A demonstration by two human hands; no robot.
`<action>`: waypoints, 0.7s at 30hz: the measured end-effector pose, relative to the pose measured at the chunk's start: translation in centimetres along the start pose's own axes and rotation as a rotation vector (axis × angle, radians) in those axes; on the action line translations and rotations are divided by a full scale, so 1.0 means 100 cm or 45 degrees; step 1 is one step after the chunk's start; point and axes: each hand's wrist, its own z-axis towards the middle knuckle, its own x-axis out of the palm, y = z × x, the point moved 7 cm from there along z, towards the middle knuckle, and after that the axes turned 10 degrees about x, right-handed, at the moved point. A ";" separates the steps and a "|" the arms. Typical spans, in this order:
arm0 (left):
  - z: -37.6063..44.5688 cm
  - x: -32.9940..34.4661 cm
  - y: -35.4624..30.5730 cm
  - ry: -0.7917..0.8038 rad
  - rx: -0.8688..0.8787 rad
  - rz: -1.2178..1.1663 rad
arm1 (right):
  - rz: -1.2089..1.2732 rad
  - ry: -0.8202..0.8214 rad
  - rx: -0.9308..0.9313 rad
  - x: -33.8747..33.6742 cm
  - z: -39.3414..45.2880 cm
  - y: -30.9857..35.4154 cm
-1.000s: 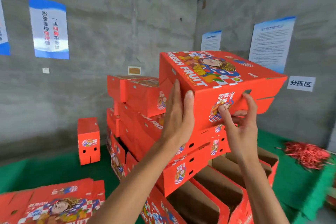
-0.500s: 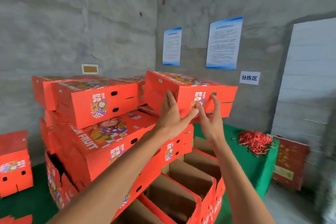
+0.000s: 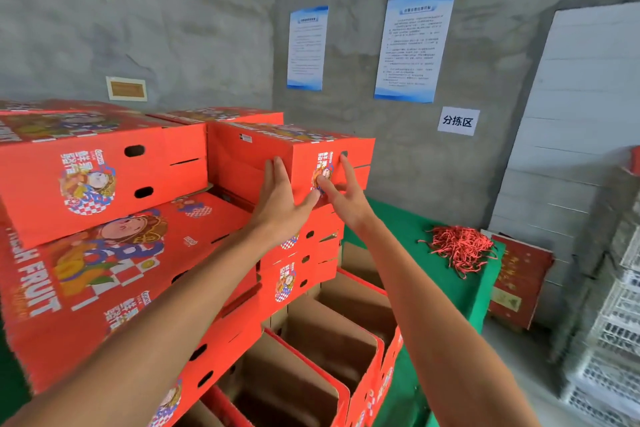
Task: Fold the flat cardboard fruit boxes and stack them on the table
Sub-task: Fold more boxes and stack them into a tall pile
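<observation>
Overhead — grey concrete walls (image 3: 194,21); below, green table (image 3: 408,229) — red boxes (image 3: 104,253).

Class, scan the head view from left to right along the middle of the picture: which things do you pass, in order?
Big red box with two oval holes → left hand → right hand, both pressed flat on the top box → green table cover → red string pile → white crates.

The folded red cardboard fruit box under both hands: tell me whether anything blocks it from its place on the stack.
Nothing visible does: the folded red cardboard fruit box already sits atop the stack, left hand and right hand flat against it.
</observation>
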 end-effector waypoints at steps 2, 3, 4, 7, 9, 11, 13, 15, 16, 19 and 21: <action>0.009 -0.002 0.007 -0.023 -0.043 0.007 | -0.047 0.047 0.006 0.007 0.009 0.000; 0.013 -0.002 0.011 -0.025 -0.067 0.006 | -0.067 0.068 0.002 0.010 0.010 0.002; 0.016 -0.002 0.015 -0.024 -0.096 0.010 | -0.102 0.084 -0.005 0.013 0.010 0.004; 0.018 -0.011 0.022 -0.006 -0.149 0.073 | -0.239 0.109 0.004 0.024 -0.002 0.009; 0.014 -0.020 0.017 -0.004 -0.113 0.139 | -0.347 0.057 0.012 0.030 -0.020 0.016; 0.004 -0.041 0.010 -0.038 -0.006 0.204 | -0.404 -0.097 -0.072 0.041 -0.043 0.032; -0.014 -0.069 0.000 -0.119 0.092 0.249 | -0.280 -0.211 -0.247 0.056 -0.078 0.057; -0.043 -0.109 -0.005 -0.238 0.168 0.266 | -0.126 -0.269 -0.453 0.082 -0.122 0.086; -0.063 -0.131 -0.006 -0.294 0.209 0.256 | -0.052 -0.268 -0.547 0.100 -0.146 0.098; -0.134 -0.195 -0.002 -0.407 0.238 0.208 | 0.182 -0.135 -0.707 0.166 -0.217 0.123; -0.185 -0.234 0.009 -0.483 0.184 0.257 | 0.285 -0.012 -0.723 0.216 -0.257 0.125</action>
